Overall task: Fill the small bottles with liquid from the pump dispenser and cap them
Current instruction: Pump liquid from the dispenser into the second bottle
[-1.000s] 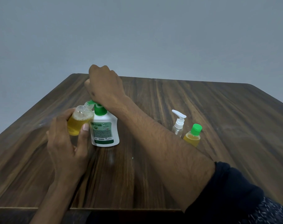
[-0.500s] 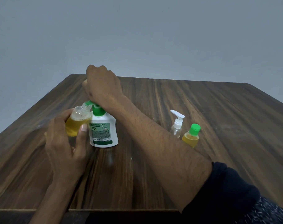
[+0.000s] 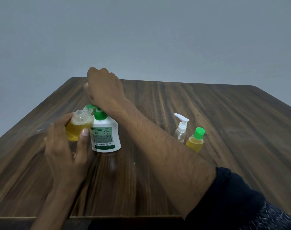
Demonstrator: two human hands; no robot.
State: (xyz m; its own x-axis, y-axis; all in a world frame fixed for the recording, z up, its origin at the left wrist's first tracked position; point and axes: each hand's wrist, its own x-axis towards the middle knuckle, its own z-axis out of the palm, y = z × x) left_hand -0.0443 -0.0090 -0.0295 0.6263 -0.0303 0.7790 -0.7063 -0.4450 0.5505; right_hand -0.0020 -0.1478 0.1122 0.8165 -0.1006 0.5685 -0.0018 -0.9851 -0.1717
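Table: brown wood-grain tabletop [image 3: 158, 188] with streaked veneer and rounded far corners is carrying every bottle.
Pump dispenser: white plastic soap bottle [image 3: 105, 136], squat and rounded, with a green-and-white printed label, is standing upright left of centre; its green pump head [image 3: 91, 107] is pointing left.
Right hand: the right hand [image 3: 104, 87] is resting on the pump top, fingers curled under; how they are lying there cannot be told.
Left hand: the left hand [image 3: 66, 146] is gripping the small clear bottle [image 3: 78, 126] between thumb and fingers, tilted against the dispenser, mouth at the nozzle.
Contents: amber liquid with froth above is filling most of that bottle.
Others: a capped small bottle [image 3: 195, 141], green cap, amber liquid, is standing well to the right, just beside a clear spray bottle [image 3: 181, 128] with a white pump.
Sleeve: dark fabric sleeve [image 3: 232, 196] is bunching at the elbow.
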